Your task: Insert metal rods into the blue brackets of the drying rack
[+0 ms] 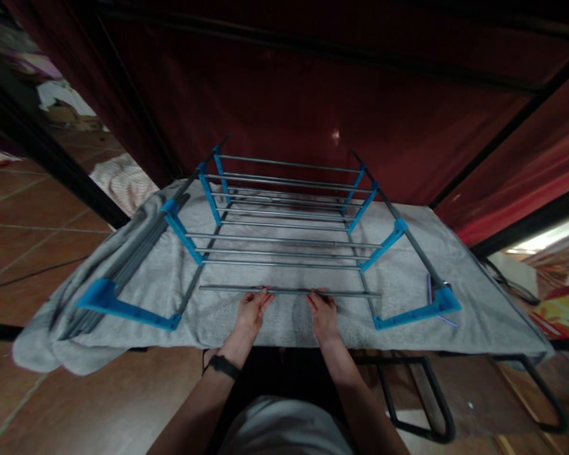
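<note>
A loose grey metal tube lies crosswise between my hands, near the front of a partly built rack of grey tubes. My left hand pinches the tube left of its middle, and my right hand grips it right of the middle. Both ends of the tube are apart from the blue plastic brackets. The front left blue bracket and the front right blue bracket carry no crossbar between them. Farther back, several crossbars join the two sides of the rack.
A grey blanket covers the surface under the rack. More grey tubes lie along its left side. A purple-edged item rests by the right bracket. Dark red panels stand behind, and black metal frame legs show below right.
</note>
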Available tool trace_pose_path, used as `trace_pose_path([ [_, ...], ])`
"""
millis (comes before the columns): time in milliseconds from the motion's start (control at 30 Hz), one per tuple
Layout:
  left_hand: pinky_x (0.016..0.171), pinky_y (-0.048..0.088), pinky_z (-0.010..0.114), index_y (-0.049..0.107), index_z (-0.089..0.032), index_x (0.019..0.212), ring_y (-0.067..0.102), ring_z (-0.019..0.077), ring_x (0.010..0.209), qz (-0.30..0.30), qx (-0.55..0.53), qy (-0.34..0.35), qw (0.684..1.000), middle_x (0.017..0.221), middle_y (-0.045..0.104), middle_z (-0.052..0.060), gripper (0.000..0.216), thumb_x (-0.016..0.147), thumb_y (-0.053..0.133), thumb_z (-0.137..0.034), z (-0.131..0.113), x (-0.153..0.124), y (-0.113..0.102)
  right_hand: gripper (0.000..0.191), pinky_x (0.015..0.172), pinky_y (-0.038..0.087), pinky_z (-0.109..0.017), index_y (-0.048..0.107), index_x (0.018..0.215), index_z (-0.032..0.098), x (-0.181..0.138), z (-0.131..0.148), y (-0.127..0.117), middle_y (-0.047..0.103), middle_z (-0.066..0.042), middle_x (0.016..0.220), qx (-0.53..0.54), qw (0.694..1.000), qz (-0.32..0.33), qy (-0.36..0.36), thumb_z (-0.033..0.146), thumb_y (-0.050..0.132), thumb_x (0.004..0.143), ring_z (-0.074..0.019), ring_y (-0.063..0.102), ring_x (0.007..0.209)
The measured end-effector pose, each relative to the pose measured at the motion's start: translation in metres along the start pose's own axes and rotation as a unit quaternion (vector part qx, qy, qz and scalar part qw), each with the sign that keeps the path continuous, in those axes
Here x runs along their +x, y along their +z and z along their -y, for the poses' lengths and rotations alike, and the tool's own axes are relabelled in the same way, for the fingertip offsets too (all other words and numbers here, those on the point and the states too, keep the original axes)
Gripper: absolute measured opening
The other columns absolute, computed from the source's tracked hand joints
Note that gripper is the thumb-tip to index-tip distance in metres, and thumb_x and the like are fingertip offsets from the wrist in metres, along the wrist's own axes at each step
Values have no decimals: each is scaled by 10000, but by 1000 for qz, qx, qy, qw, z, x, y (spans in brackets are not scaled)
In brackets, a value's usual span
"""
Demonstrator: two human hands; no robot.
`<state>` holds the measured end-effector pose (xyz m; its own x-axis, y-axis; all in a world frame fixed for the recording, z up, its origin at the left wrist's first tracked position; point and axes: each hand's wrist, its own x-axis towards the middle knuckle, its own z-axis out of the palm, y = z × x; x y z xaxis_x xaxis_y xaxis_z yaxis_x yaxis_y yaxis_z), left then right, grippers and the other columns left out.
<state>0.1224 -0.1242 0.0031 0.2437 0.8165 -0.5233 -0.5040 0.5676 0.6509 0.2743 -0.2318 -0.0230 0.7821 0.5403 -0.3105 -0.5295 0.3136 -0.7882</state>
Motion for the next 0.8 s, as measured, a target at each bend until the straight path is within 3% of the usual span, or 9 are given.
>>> trace_pose_path([
  [333,721,605,306,667,-136,747,728,177,683,46,24,-25,998,752,734,50,254,652,902,-156,15,-13,19,289,977,536,-450,649,937,273,0,9,-11,722,7,950,7,1000,25,4,312,801,693,-200,691,987],
  [600,756,565,313,656,-180,770,695,157,702,43,63,39,996,750,690,5,359,594,941,-309,-2,-20,20,435,818,604,-361,512,925,287,27,44,-60,693,69,795,40,989,-110,-86,228,800,604,-163,714,821],
  [800,763,551,334,661,-173,814,701,185,730,48,75,48,995,771,707,30,431,567,948,-379,1,-30,30,547,731,627,-325,435,1021,317,32,56,-73,665,105,853,29,984,-140,-102,215,796,623,-123,695,731],
])
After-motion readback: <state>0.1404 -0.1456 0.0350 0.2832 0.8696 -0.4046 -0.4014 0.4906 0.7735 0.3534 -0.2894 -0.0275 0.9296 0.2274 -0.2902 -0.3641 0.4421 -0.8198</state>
